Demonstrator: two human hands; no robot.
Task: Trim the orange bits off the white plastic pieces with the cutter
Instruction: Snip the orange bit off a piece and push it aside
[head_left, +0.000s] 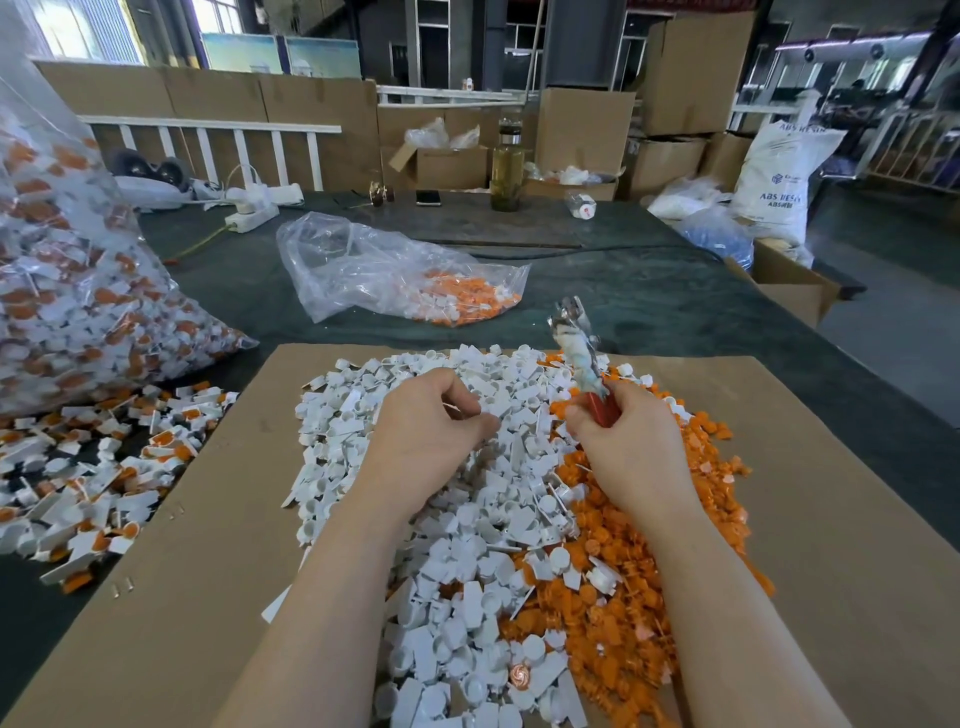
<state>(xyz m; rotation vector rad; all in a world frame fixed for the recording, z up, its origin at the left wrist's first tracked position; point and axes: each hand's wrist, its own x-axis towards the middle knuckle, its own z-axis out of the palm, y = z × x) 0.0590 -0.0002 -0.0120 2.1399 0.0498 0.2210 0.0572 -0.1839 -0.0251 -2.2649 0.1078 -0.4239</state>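
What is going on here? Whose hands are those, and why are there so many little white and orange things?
The camera sits on a person's head, looking down at their own hands. The right hand grips a cutter with red handles. The left hand hovers over the heap with curled fingers; whether it pinches a piece, I cannot tell. On the cardboard sheet lie a heap of white pieces and a heap of orange bits. To the left lie pieces with orange still on, and a big clear bag holds more.
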